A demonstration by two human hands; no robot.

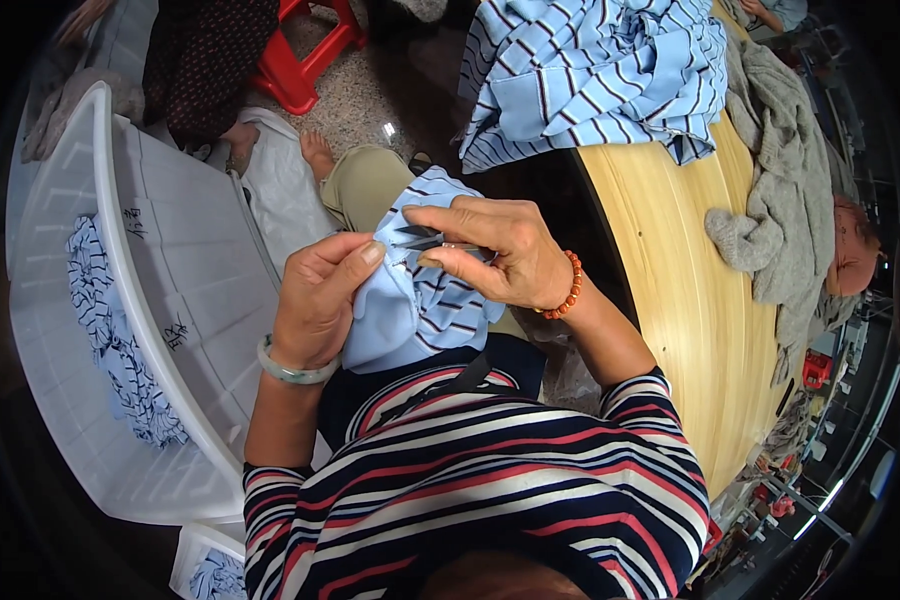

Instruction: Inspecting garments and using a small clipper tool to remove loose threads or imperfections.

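Observation:
A light blue garment piece (385, 320) with dark and white stripes lies over my lap, its plain blue part toward me. My left hand (315, 298) pinches its edge between thumb and forefinger. In my right hand (515, 245) I hold small dark-bladed thread snips (422, 240) between thumb and fingers. Their tips point left and lie against the fabric, close to my left thumb. Whether the blades touch a thread is too small to tell. The lower fingers of my left hand are partly hidden by the cloth.
To my left stands a big white plastic bin (110, 190) with striped cloth inside. On my right, a wooden table (660, 260) bears a heap of blue striped fabric (600, 80) and grey knitwear (785, 150). Another person's bare foot (317, 155) and a red stool (310, 60) are ahead.

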